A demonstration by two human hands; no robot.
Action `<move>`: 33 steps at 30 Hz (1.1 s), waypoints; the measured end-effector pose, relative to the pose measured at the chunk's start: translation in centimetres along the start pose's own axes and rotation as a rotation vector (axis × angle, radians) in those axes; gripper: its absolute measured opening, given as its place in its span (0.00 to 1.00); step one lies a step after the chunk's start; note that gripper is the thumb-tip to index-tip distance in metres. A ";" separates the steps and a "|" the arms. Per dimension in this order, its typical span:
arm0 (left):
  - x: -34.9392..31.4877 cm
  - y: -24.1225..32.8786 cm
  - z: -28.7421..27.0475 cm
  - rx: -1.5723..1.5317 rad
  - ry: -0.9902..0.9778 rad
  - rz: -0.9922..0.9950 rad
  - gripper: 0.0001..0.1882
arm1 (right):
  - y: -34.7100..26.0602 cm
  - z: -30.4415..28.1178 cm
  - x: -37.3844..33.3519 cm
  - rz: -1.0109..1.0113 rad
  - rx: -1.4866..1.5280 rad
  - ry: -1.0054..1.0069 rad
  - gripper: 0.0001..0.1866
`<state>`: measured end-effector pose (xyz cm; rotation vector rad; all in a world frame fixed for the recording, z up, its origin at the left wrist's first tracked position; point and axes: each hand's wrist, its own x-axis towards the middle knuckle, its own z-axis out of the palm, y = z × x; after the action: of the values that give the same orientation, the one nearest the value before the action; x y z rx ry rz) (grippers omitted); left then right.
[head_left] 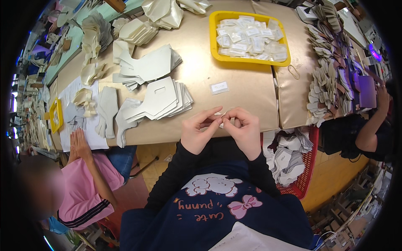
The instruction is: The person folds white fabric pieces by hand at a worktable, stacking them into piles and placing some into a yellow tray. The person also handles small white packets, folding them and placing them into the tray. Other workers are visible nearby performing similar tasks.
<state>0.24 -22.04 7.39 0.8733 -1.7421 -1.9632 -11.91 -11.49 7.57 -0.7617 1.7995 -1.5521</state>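
Observation:
My left hand [200, 129] and my right hand [243, 130] meet fingertip to fingertip just over the near edge of the table. Between their pinched fingers is a small whitish piece [222, 124], mostly covered, so its kind is unclear. A small clear packet with a white printed label [219, 87] lies flat on the table a little beyond my hands. Farther off, a yellow plastic tray [214, 35] holds many similar packets [251, 35]. To the left of my hands lie fanned stacks of off-white cut pieces [161, 98].
More stacked cut pieces [146, 62] cover the table's left side. A co-worker in a pink shirt [94, 180] sits at left, hands over paper. Below the table at right stands a red basket [307, 167] of cut pieces. Another person's arm [372, 125] shows at far right, beside piled pieces [326, 79].

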 end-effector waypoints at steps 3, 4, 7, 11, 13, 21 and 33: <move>0.0 0.4 0.1 0.126 0.033 0.071 0.19 | 0.7 0.4 0.1 -0.013 0.034 -0.021 0.02; 0.0 0.5 0.2 0.109 0.046 0.058 0.19 | 1.0 0.5 0.2 0.006 0.079 -0.037 0.02; -0.1 0.5 0.5 0.118 0.090 0.086 0.19 | 1.9 0.7 0.5 0.147 0.298 -0.104 0.04; -0.2 0.0 0.8 0.280 0.111 0.260 0.18 | 2.6 0.3 0.0 0.224 0.270 -0.148 0.06; -0.3 -0.5 0.9 0.268 0.134 0.273 0.16 | 3.2 0.1 -0.1 0.204 0.241 -0.147 0.06; 2.2 -3.7 -2.0 -0.075 0.311 0.049 0.06 | 6.0 -9.7 0.7 0.156 0.162 0.442 0.05; 6.8 -3.9 0.8 1.043 0.323 0.509 0.11 | 8.7 -9.9 -1.6 0.159 1.014 0.383 0.08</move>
<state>-4.84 -25.15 2.28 0.8252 -2.4288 -0.4846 -18.76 -2.84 0.13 0.1699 0.9916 -2.2534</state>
